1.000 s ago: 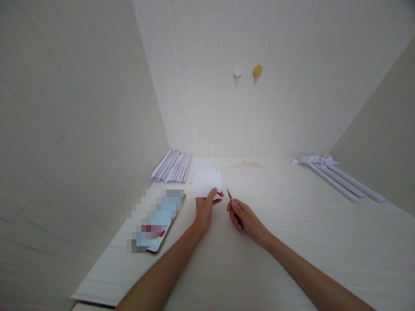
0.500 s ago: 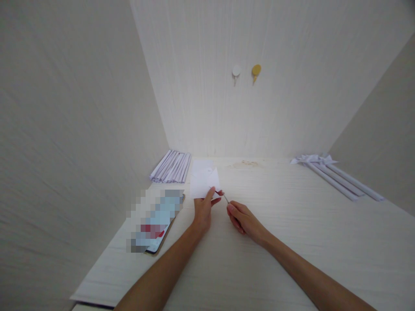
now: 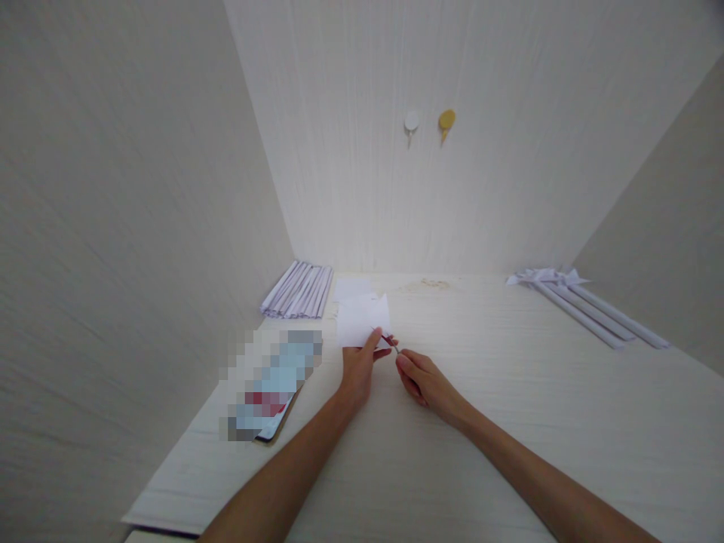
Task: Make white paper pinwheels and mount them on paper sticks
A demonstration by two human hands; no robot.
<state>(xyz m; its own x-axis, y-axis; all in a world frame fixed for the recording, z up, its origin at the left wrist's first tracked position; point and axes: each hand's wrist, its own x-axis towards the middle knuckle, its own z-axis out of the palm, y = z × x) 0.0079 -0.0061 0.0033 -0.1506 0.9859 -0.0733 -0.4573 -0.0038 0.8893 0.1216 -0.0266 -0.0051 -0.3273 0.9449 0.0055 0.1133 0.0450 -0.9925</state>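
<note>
A: Showing which step?

B: Apparently working at the paper's edge: pinching the white paper near its lower right corner in the left hand, thumb above and fingers beneath, and gripping a slim metal tool in the closed right hand, tip pointing towards the left fingertips.

A: Touching, or standing apart?

B: Lying too close together to tell; hiding most of the tool inside the fist.

A: Placing the paper where?

B: Resting on or hovering over the tabletop, not showing which; partly covering a second sheet, just right of the bundled paper rolls.

A: Calling for what next?

B: Judging by this pose, calling for a firm, flat hold and a small, controlled tip movement, clear of the fingertips.
</note>
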